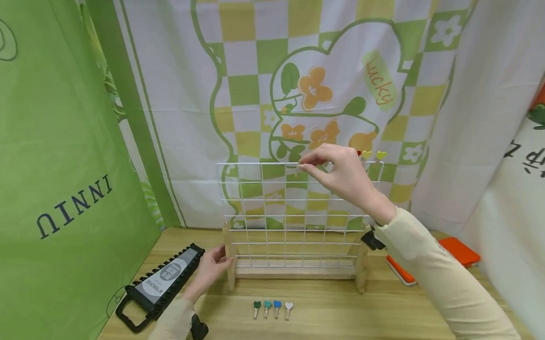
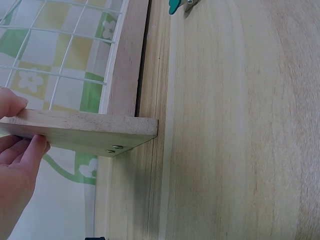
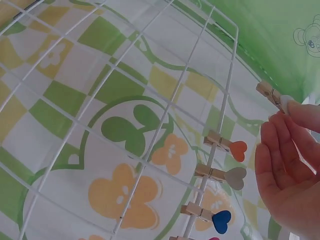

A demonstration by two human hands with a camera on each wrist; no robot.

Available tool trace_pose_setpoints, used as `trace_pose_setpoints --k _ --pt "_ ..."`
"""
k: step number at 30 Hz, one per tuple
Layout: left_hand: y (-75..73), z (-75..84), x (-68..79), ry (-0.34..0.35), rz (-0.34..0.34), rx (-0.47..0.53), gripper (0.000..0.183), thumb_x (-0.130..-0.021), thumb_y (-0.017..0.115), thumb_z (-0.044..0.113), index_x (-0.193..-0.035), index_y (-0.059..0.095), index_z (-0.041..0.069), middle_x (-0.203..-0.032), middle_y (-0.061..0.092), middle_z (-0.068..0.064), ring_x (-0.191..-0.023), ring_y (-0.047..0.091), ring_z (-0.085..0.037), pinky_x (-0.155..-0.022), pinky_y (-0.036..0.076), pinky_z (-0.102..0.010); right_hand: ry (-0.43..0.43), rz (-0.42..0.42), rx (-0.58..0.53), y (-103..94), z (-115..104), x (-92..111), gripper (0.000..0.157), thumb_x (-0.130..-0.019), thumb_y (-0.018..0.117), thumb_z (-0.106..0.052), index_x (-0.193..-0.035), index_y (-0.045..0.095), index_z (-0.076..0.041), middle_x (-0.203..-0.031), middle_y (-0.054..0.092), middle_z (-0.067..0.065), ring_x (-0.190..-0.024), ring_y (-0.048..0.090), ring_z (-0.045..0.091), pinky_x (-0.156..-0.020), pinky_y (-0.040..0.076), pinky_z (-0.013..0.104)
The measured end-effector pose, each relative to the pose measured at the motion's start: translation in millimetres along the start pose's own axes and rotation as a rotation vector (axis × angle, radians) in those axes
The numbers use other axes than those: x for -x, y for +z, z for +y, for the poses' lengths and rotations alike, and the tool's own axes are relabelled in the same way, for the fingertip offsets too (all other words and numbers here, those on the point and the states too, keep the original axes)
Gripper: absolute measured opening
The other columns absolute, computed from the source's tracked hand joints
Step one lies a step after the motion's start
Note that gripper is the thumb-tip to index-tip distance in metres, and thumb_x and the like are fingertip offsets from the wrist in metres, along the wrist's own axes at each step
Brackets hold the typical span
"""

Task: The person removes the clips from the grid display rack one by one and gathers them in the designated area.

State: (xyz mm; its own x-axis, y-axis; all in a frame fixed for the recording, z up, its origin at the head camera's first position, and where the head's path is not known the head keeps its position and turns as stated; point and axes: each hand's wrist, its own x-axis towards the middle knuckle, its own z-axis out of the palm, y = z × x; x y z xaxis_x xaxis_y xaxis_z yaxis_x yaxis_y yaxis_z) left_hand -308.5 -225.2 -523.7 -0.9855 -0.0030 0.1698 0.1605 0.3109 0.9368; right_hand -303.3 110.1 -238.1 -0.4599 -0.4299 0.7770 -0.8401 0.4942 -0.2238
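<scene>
This is looking like a curtained-off work booth: a green cloth (image 1: pixel 80 139) is covering the left, a checkered "Lucky" curtain (image 1: pixel 243 30) is forming the back, a white cloth (image 1: pixel 519 219) is closing the right, and a wood-grain bench (image 1: pixel 339 317) is standing between.

Matt wooden stand (image 2: pixel 85 131) (visible grain), smooth wood-look tabletop (image 1: pixel 334 322), metal-looking grid (image 1: pixel 285 216), wooden clothespins (image 3: pixel 269 95), creased cloth backdrop (image 1: pixel 170 98)

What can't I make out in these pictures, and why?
Head view: the orange-heart clip on the rack, hidden by the right-hand grip.
Head view: fine print on the black-edged holder, too small to read.
Right wrist view: one end of the held clip, covered by the fingers; the lowest clip, cut off by the bottom edge.
Left wrist view: a green-heart clip, cut off by the top edge.
</scene>
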Motion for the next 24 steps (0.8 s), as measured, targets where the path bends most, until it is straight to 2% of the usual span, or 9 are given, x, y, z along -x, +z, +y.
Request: trace_pose_setpoints --k 5,10,16,19,24 --pt "0.1 2.5 1.0 -0.002 -0.001 0.003 0.052 -0.091 0.064 -0.003 -0.139 0.047 -0.014 -0.135 0.056 -0.035 -0.128 0.055 -0.044 -0.107 0.053 -0.045 0.012 -0.025 -0.016 4.6 0.3 16.3 0.007 -0.085 0.078 -0.011 -0.092 0.078 -0.011 -0.086 0.075 0.000 -0.078 0.067 0.011 -0.072 0.059 0.032" --pt "-1.2 4.2 1.0 0.007 0.001 0.000 0.053 -0.091 0.063 -0.003 -0.139 0.045 -0.017 -0.135 0.054 -0.037 -0.128 0.055 -0.046 -0.104 0.054 -0.043 0.027 -0.077 -0.043 23.6 5.4 46.2 0.006 -0.084 0.077 -0.008 -0.090 0.077 -0.008 -0.083 0.075 0.002 -0.074 0.067 0.012 -0.068 0.062 0.032" --pt "-1.1 3.7 -0.2 0.024 0.002 0.012 0.052 -0.091 0.063 -0.003 -0.138 0.046 -0.018 -0.134 0.054 -0.038 -0.128 0.054 -0.047 -0.105 0.054 -0.043 0.133 -0.221 -0.111 63.0 16.9 102.1 0.005 -0.085 0.076 -0.009 -0.090 0.077 -0.008 -0.081 0.075 0.001 -0.070 0.066 0.006 -0.066 0.062 0.024" --pt "-0.5 3.6 -0.3 0.015 0.004 0.013 0.052 -0.091 0.063 -0.003 -0.138 0.046 -0.017 -0.135 0.054 -0.037 -0.128 0.054 -0.046 -0.106 0.053 -0.044 0.195 -0.298 -0.142 83.5 22.3 132.5 0.004 -0.086 0.075 -0.010 -0.089 0.077 -0.007 -0.079 0.075 0.001 -0.068 0.065 0.003 -0.064 0.059 0.016" --pt "-0.4 3.8 1.9 0.011 0.000 0.002 0.053 -0.091 0.062 -0.004 -0.140 0.044 -0.017 -0.136 0.053 -0.037 -0.130 0.053 -0.047 -0.107 0.051 -0.046 0.280 -0.418 -0.193 112.7 29.3 181.3 0.006 -0.087 0.074 -0.011 -0.086 0.077 -0.005 -0.076 0.075 0.003 -0.060 0.057 -0.002 -0.053 0.051 0.011"
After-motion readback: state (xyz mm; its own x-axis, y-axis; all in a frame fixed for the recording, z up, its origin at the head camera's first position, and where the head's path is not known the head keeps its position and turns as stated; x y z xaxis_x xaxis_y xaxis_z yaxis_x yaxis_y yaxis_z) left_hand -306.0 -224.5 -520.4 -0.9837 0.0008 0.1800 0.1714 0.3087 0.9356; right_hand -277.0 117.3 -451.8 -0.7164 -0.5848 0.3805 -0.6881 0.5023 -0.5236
